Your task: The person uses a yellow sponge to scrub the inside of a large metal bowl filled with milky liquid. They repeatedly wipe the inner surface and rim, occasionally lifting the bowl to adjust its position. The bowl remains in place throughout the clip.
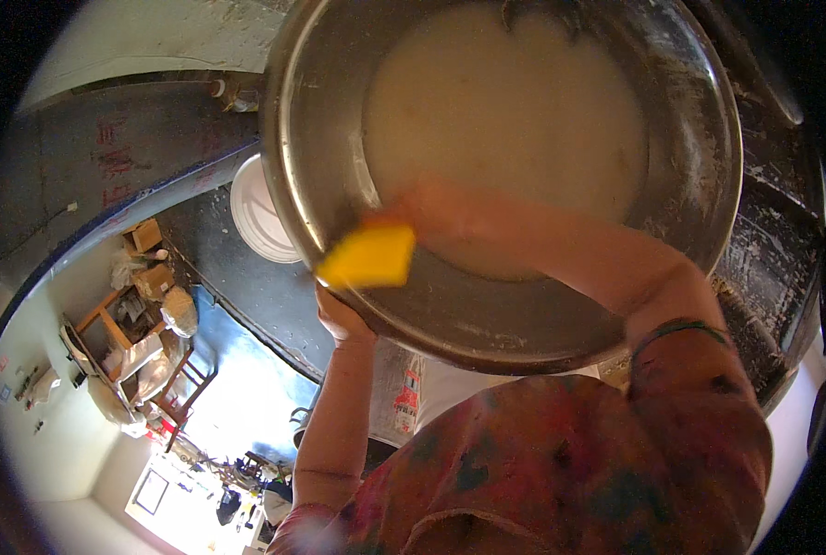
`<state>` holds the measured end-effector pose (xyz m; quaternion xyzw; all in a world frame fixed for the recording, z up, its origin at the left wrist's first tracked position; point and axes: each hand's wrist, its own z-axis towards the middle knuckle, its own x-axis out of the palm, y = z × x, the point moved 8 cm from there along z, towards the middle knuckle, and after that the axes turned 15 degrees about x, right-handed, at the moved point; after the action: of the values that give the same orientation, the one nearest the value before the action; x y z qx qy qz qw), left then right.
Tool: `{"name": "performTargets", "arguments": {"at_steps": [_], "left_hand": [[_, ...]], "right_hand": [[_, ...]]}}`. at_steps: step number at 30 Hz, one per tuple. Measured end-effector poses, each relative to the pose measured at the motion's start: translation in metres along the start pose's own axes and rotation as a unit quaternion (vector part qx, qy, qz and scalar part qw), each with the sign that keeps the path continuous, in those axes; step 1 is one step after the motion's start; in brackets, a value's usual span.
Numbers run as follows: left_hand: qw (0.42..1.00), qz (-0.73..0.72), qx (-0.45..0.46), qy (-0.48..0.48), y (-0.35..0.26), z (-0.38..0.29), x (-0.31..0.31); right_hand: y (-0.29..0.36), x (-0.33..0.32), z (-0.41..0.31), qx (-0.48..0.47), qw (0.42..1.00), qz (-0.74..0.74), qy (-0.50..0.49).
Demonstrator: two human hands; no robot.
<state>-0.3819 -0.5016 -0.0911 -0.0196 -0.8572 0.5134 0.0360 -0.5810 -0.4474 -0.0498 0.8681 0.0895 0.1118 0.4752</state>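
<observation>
A large stainless steel basin (524,326) fills the upper middle of the view, with cloudy, pale liquid (510,125) in its bottom. My left hand (343,316) grips the basin's rim at its lower left; its fingers are partly hidden by the rim. Over the basin's lower left, my right hand (420,208), blurred, is closed on a yellow scraper-like tool (371,257), whose flat part lies at the inner wall near the rim. Dark, curved shapes show at the liquid's top edge; I cannot tell what they are.
A white bucket or tub (263,208) stands left of the basin on a dark surface. Beyond it are cardboard boxes (154,281), a wooden chair (187,388) and wrapped items. At the right is a dark, stained surface (767,257). A white sack-like item (447,388) lies below the basin.
</observation>
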Motion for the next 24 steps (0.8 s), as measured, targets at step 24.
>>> {"name": "performTargets", "arguments": {"at_steps": [24], "left_hand": [[0.985, 0.171, 0.036, -0.007, -0.015, -0.004, -0.004]], "right_hand": [[-0.100, -0.085, 0.116, 0.052, 0.907, -0.063, -0.414]]}}
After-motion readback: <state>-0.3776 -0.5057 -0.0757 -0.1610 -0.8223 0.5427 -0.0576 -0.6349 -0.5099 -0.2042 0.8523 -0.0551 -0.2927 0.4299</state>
